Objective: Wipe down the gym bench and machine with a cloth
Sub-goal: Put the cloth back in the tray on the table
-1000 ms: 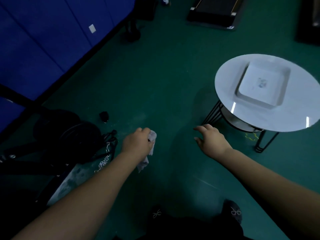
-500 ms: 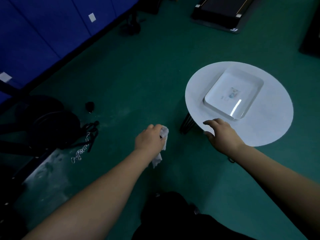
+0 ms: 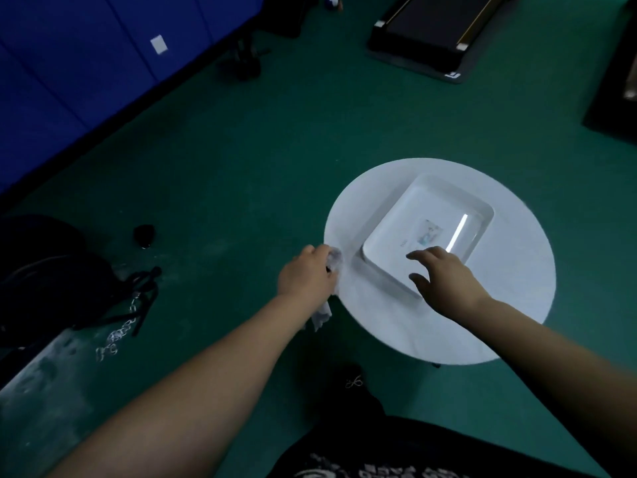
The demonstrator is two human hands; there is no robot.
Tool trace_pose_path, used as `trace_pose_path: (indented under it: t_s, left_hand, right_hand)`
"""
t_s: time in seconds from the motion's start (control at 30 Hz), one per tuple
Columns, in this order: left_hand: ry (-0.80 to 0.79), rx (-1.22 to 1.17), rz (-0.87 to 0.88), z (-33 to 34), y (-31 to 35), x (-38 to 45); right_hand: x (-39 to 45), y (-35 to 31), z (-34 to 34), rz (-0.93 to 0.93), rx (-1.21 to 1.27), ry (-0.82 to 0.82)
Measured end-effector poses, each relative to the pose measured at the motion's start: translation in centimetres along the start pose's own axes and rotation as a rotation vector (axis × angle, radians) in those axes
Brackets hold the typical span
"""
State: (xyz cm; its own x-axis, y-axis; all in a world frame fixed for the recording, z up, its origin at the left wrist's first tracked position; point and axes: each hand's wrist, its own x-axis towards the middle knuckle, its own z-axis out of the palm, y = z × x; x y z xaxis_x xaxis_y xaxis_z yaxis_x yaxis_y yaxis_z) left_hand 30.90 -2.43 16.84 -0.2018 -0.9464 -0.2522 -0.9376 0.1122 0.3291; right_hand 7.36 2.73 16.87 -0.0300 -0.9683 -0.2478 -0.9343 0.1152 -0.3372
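Now over tray point(image 3: 396, 267), left hand point(image 3: 306, 276) grips crumpled cloth point(image 3: 332, 267).

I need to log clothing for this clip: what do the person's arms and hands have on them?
Both forearms are bare, no sleeves in view. The left hand and right hand wear no gloves; no rings, watch or wristband show.

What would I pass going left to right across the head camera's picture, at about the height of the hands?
Black weight plates → small black knob on the floor → left hand holding a crumpled cloth → right hand over the white tray → round white table.
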Motion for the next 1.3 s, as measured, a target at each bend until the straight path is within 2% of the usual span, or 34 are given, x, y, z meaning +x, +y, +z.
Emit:
trace_pose_path:
  t_s: [0.17,0.33,0.57,0.73,0.87,0.97,1.13,1.3]
  left_hand:
    - [-0.017,-0.073,-0.014,1.1,4.4,4.4]
    - [-0.002,-0.147,-0.132,3.6,7.7,7.2]
    - [0.100,-0.289,-0.442,8.8,13.8,9.6]
    - [0.232,-0.509,-0.693,12.6,20.1,9.5]
    - [0.392,-0.753,-0.827,14.5,23.7,10.4]
    - [0.438,-0.906,-0.858,15.5,25.0,11.8]
    - [0.458,-0.953,-0.877,18.0,25.4,14.5]
    - [0.448,-0.936,-0.752,21.2,25.9,16.5]
  right_hand:
    - [4.1,4.5,-2.1,0.008,0.002,-0.013]
    - [7.7,9.1,-2.7,-0.043,-0.004,-0.066]
    - [14.5,16.6,-3.7,-0.256,-0.105,-0.244]
    - [19.2,21.1,-5.4,-0.398,-0.165,-0.311]
    - [21.8,24.0,-5.9,-0.463,-0.165,-0.328]
    - [23.3,25.4,-5.2,-0.484,-0.149,-0.314]
    - [24.8,27.4,-2.6,-0.465,-0.157,-0.238]
    - [26.6,29.1,-0.5,-0.421,-0.158,-0.155]
